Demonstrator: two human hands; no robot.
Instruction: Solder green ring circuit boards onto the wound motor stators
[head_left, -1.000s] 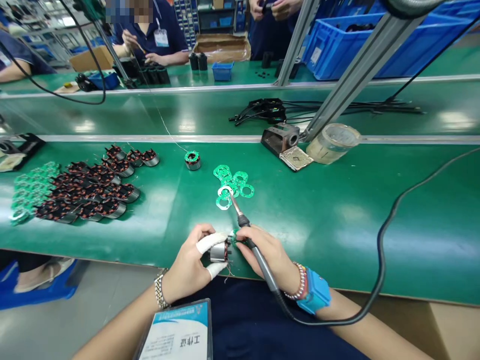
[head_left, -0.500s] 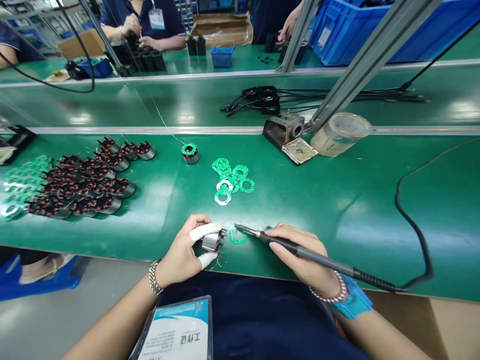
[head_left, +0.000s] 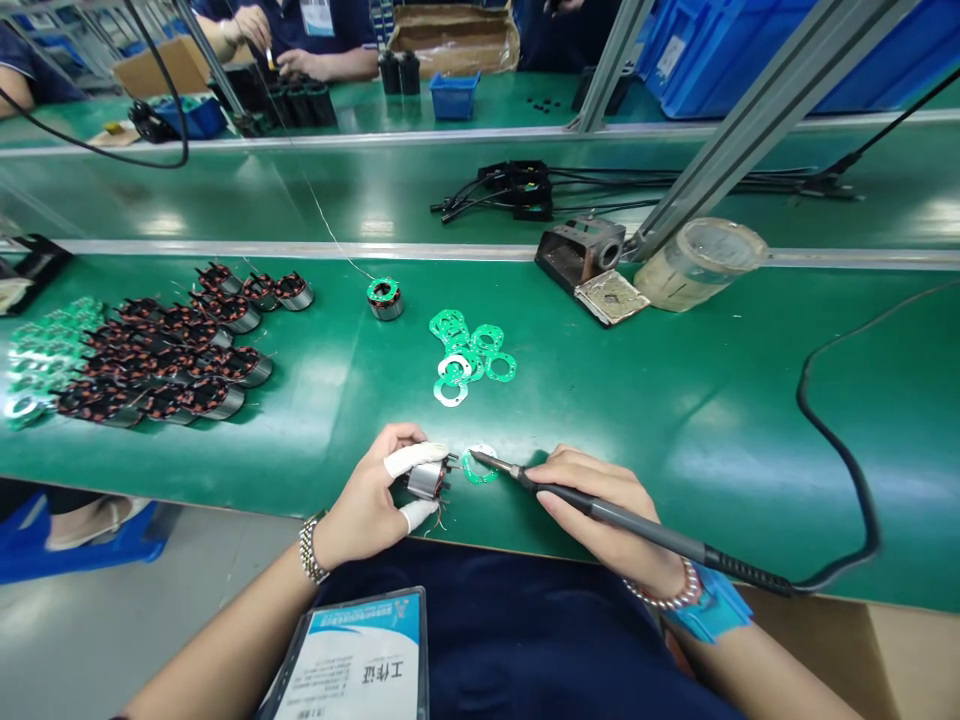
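My left hand (head_left: 375, 490) grips a motor stator (head_left: 426, 480) on its side, with white covers on the thumb and a finger. Black prongs on the stator point right, toward a green ring-shaped circuit board (head_left: 480, 478) lying on the bench. In my right hand (head_left: 600, 500) is a soldering iron (head_left: 622, 515), held like a pen. Its tip is over the upper part of that ring board; whether it touches is hard to tell. Beyond the hands lies a loose pile of similar ring boards (head_left: 500, 367). One more stator (head_left: 385, 302) stands farther back with a ring board on top and solder wire above it.
Many stators (head_left: 172, 360) and green boards (head_left: 52, 350) cover the bench's left side. A soldering iron stand (head_left: 577, 250) with a sponge tray and a cloudy plastic jar (head_left: 701, 262) stand at back right. The iron's cable (head_left: 847, 450) loops at right. Co-workers sit across the bench.
The view has shifted slightly. My hands keep their grips, with the iron tip still at the ring board. Across the bench, a co-worker's hand has lifted.
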